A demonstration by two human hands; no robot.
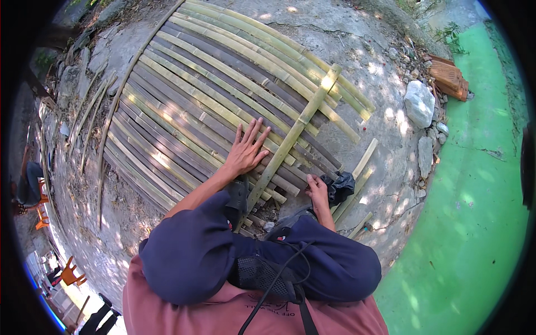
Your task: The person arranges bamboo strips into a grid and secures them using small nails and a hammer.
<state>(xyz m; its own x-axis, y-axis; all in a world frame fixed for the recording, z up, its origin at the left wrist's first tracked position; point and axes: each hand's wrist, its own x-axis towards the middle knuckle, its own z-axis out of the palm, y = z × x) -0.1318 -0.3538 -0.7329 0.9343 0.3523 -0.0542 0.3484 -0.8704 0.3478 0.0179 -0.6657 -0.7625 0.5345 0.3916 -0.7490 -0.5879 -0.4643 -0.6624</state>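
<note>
Bamboo slats [218, 100], some pale green and some dark, lie side by side on the ground before me. A thicker bamboo bar [301, 120] crosses over them near their right ends. My left hand [245, 152] rests flat on the slats just left of this bar, fingers spread, holding nothing. Past the bar, at the slat ends, my right hand [318, 194] has its fingers bent together. What they pinch, if anything, is too small to make out. Right beside those fingers sits a crumpled black plastic bag [341, 188].
Loose bamboo strips [364, 159] lie right of the bag. A long thin pole [120, 92] runs along the slats' far left ends. White rock [419, 104], rubble and orange bricks [448, 78] border a green-painted strip [466, 184]. Orange chairs [70, 273] and people stand far left.
</note>
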